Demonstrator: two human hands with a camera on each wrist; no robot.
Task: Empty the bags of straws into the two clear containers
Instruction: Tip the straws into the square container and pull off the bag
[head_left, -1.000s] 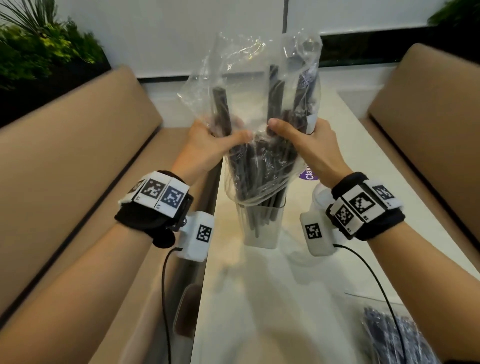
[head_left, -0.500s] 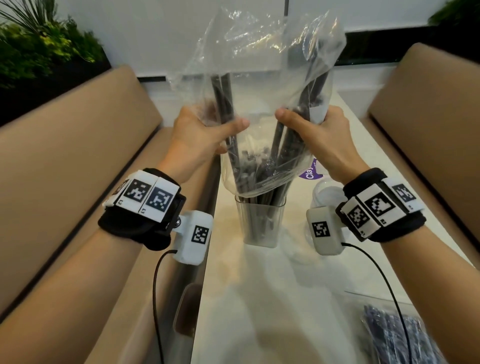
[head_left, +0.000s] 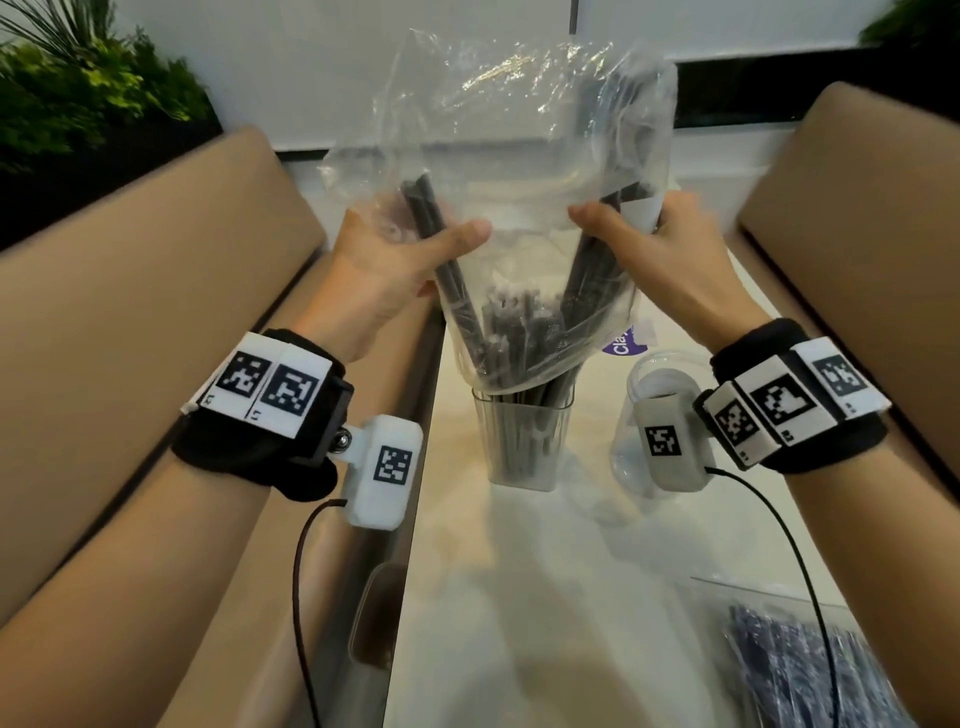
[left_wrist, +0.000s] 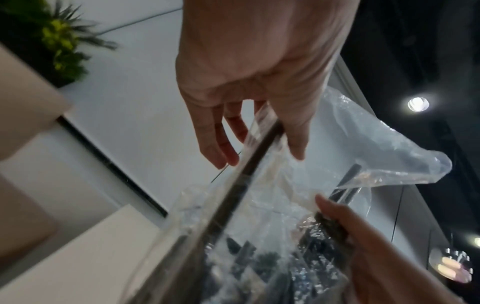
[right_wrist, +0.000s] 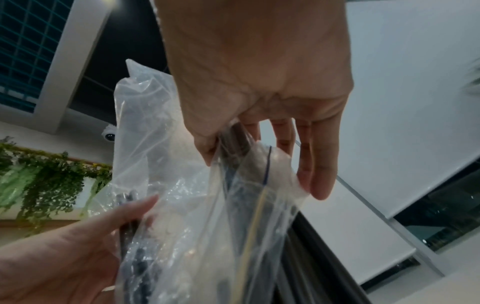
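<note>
A clear plastic bag (head_left: 519, 156) of black straws (head_left: 519, 332) hangs mouth-down over a clear square container (head_left: 522, 441) on the white table. My left hand (head_left: 400, 260) pinches the bag's left side with a straw inside it. My right hand (head_left: 660, 249) pinches the right side the same way. Straw ends stick down into the container. The left wrist view shows my left hand (left_wrist: 259, 102) on the bag (left_wrist: 324, 164). In the right wrist view my right hand (right_wrist: 259, 123) grips the bag (right_wrist: 182, 195). A second clear container (head_left: 660, 379) stands to the right, half hidden behind my right wrist.
Another bag of dark straws (head_left: 800, 670) lies at the table's near right corner. Tan bench backs (head_left: 130, 338) flank the narrow white table (head_left: 519, 597) on both sides. A purple label (head_left: 623, 345) lies behind the containers. Green plants (head_left: 78, 88) stand at the far left.
Both hands have lifted the bag higher and pulled its sides apart. More straws have slid down, and more of the container shows beneath the bag.
</note>
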